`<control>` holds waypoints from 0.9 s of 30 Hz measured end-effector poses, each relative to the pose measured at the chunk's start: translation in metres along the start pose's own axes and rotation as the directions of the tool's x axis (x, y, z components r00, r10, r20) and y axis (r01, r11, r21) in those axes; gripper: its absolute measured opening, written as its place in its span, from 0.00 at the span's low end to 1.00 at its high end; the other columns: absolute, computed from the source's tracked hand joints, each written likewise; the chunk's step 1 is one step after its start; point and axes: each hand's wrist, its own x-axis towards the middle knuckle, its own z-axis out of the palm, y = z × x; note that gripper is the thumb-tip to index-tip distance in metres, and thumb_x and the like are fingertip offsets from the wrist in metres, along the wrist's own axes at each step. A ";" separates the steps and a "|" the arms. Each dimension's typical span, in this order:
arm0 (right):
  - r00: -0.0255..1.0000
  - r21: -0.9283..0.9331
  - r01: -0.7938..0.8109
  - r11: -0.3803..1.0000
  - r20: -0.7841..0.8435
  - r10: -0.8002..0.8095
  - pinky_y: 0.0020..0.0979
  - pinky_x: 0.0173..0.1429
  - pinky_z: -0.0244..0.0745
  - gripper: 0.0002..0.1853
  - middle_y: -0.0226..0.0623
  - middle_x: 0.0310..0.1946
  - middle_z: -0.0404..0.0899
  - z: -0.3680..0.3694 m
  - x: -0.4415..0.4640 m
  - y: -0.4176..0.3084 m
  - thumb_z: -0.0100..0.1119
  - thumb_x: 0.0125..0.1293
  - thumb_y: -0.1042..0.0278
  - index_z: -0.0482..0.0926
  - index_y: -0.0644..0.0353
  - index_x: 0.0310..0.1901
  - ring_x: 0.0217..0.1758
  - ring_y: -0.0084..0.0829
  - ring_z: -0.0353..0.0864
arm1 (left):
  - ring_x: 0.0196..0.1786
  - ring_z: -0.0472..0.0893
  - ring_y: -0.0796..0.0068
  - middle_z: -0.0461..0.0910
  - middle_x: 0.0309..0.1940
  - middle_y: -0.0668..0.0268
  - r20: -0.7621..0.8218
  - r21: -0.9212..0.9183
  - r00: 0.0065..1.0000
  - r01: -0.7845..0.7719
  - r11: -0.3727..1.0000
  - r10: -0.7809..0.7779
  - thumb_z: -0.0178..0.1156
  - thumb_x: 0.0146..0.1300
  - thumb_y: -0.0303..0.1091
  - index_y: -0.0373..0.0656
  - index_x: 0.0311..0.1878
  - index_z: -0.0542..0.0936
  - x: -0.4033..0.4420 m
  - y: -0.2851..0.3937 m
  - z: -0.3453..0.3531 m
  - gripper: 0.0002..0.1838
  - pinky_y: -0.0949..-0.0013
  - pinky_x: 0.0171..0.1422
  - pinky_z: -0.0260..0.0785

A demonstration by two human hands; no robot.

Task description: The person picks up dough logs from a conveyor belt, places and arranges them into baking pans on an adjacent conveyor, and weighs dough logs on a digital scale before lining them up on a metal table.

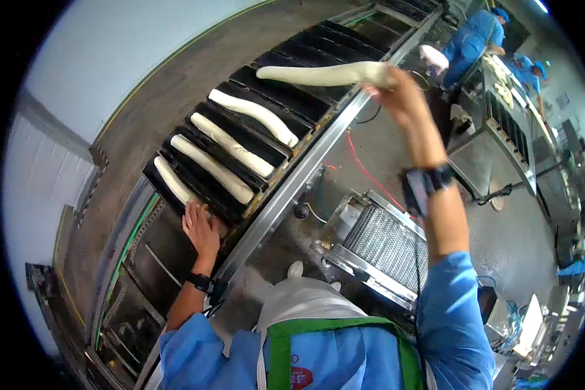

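Note:
A long pale dough roll (318, 75) stretches over the black baking tins, and my right hand (400, 97) is closed around its right end. Its far end hangs above a tin. Lower on the left, my left hand (201, 227) lies with fingers spread at the near end of another dough roll (173, 179), which rests in the nearest tin. Whether those fingers touch the dough or only the tin's rim, I cannot tell. Several more rolls, such as this one (253, 116), lie one per tin in the black tins (283, 104) on the conveyor.
The conveyor's metal rail (292, 179) runs diagonally past me. A machine with a metal mesh belt (387, 244) stands to my right. At upper right, two people in blue (478, 39) work at a steel table (478, 166) holding dough and tins. Red and white cords lie on the floor.

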 end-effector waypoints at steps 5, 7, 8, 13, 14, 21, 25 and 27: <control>0.906 -0.380 -0.422 0.823 -0.173 0.385 0.38 0.36 0.76 0.26 0.51 0.41 0.65 -0.025 0.002 0.089 0.51 0.57 0.60 0.55 0.66 0.52 0.34 0.43 0.75 | 0.62 0.52 0.60 0.59 0.56 0.61 0.064 -0.050 0.987 0.150 0.987 -0.147 0.55 0.46 0.28 0.45 0.42 0.70 -0.007 -0.004 -0.023 0.16 0.56 0.62 0.40; 0.868 -0.300 -0.491 0.818 -0.082 0.490 0.35 0.33 0.76 0.28 0.50 0.41 0.65 -0.067 -0.019 0.102 0.51 0.57 0.63 0.53 0.66 0.54 0.32 0.41 0.75 | 0.62 0.52 0.57 0.59 0.57 0.62 0.066 -0.110 0.976 0.212 0.971 -0.205 0.55 0.46 0.28 0.49 0.43 0.70 0.000 -0.002 -0.037 0.17 0.59 0.61 0.41; 0.853 -0.260 -0.510 0.820 -0.036 0.520 0.32 0.31 0.77 0.28 0.49 0.41 0.64 -0.083 -0.033 0.102 0.51 0.57 0.65 0.52 0.67 0.55 0.30 0.38 0.76 | 0.62 0.52 0.58 0.59 0.56 0.62 0.045 -0.116 0.991 0.130 0.985 -0.126 0.55 0.47 0.31 0.49 0.43 0.70 0.013 0.001 -0.043 0.17 0.58 0.61 0.41; 0.834 -0.378 -0.541 0.751 -0.127 0.537 0.27 0.30 0.75 0.18 0.42 0.33 0.70 -0.128 -0.125 0.082 0.47 0.60 0.65 0.62 0.67 0.48 0.28 0.31 0.76 | 0.55 0.61 0.63 0.70 0.45 0.64 0.267 -0.167 0.946 -0.142 0.976 0.183 0.53 0.49 0.39 0.49 0.42 0.73 0.097 0.053 -0.059 0.15 0.55 0.59 0.44; 0.837 -0.402 -0.540 0.739 -0.170 0.520 0.27 0.30 0.75 0.16 0.42 0.32 0.71 -0.136 -0.143 0.073 0.46 0.60 0.66 0.63 0.66 0.47 0.29 0.31 0.76 | 0.54 0.63 0.64 0.72 0.44 0.64 0.329 -0.149 0.923 -0.160 0.976 0.202 0.52 0.49 0.39 0.49 0.43 0.73 0.115 0.071 -0.059 0.16 0.54 0.58 0.44; 0.796 -0.379 -0.596 0.708 -0.395 0.459 0.23 0.29 0.71 0.15 0.42 0.34 0.74 -0.191 -0.266 0.037 0.44 0.61 0.63 0.67 0.65 0.44 0.31 0.29 0.76 | 0.55 0.61 0.58 0.70 0.49 0.61 0.511 0.322 0.844 -0.011 0.947 -0.164 0.42 0.54 0.41 0.55 0.52 0.69 0.203 0.040 0.026 0.21 0.48 0.55 0.43; 0.737 -0.240 -0.612 0.754 -0.519 0.433 0.24 0.29 0.71 0.12 0.41 0.32 0.74 -0.220 -0.332 0.021 0.45 0.61 0.63 0.68 0.63 0.41 0.31 0.28 0.76 | 0.62 0.51 0.50 0.58 0.59 0.59 0.643 0.273 0.674 0.242 0.931 -0.364 0.39 0.56 0.42 0.52 0.55 0.65 0.196 0.020 0.019 0.22 0.44 0.60 0.37; 0.728 -0.190 -0.600 0.777 -0.532 0.432 0.24 0.29 0.71 0.12 0.41 0.32 0.74 -0.230 -0.366 0.021 0.45 0.61 0.63 0.68 0.62 0.40 0.31 0.28 0.76 | 0.62 0.52 0.50 0.58 0.59 0.60 0.717 0.299 0.613 0.160 0.941 -0.332 0.39 0.56 0.43 0.52 0.55 0.65 0.213 0.001 0.028 0.22 0.43 0.59 0.38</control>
